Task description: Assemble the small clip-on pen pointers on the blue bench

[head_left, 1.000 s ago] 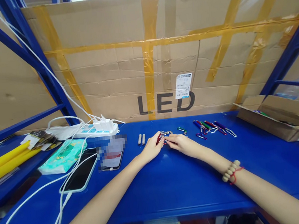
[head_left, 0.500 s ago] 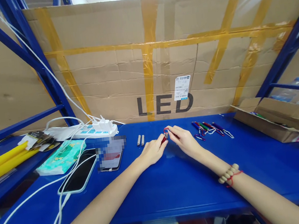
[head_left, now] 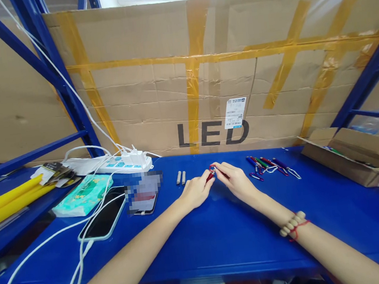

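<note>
A small red metallic piece with a curved red loop is being held between the two hands, directly at the fingers; whether the surface is being touched by it cannot be told. Its red body is being pinched by the bent fingers of the left hand, while the loop end is being gripped by the closed fingers of the right hand. The fingertips of both hands are being kept close together, and the piece is being partly hidden by them. A beaded bracelet and a red string are being worn on the right wrist.

Just left of the fingers, two silver cylinders are being supported side by side. Farther left, a blurred phone, a dark-screened phone crossed by white cables, and a green tissue pack are being carried by the surface. Right of the fingers, a purple carabiner is lying near a cluster of coloured tubes with clips. Well beyond these, an open cardboard box is being held up.
</note>
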`<state>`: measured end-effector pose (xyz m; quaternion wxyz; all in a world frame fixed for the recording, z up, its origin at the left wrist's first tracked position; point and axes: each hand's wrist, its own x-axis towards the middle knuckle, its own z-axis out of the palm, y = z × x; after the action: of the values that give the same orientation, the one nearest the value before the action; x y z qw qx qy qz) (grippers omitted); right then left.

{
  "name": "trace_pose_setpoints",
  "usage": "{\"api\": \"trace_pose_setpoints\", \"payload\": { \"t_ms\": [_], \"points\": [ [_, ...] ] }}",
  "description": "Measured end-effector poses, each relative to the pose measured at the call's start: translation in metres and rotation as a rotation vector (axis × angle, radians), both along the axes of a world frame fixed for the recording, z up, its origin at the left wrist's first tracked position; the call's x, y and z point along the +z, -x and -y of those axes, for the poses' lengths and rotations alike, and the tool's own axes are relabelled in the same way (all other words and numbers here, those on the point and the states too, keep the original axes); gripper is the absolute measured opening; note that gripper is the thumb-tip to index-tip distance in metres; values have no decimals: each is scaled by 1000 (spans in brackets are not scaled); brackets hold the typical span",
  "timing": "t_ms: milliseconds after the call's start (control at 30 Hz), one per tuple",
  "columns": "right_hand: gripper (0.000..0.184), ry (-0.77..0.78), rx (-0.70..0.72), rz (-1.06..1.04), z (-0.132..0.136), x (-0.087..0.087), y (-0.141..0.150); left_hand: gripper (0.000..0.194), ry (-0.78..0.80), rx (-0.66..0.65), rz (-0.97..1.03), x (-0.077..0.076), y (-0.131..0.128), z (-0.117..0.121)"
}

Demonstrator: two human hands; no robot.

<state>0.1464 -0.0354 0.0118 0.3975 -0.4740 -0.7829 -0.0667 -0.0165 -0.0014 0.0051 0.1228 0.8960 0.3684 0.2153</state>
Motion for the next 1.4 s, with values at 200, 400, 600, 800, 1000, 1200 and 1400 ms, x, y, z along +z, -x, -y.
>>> {"api": "trace_pose_setpoints", "payload": {
  "t_ms": [200,400,600,800,1000,1200,1400],
  "points": [
    [38,61,-11,9,1,2,-1,28,36,36,25,1,0,0],
    [39,120,17,42,2,6,-4,27,73,57,69,0,0,-4],
    [37,252,105,102,1,12,-17,24,46,43,101,-5,1,-11],
    [58,459,170,4,0,6,-23,18,-27,18,13,0,0,-7],
    [40,514,238,2,-1,7,-19,15,22,35,17,1,0,-5],
    [36,441,-47,-3,-7,22,-45,19,20,131,6,0,-1,-8],
    [33,441,-907,-32,-6,37,-112,10,-56,162,3,4,1,-4]
  ]
}}
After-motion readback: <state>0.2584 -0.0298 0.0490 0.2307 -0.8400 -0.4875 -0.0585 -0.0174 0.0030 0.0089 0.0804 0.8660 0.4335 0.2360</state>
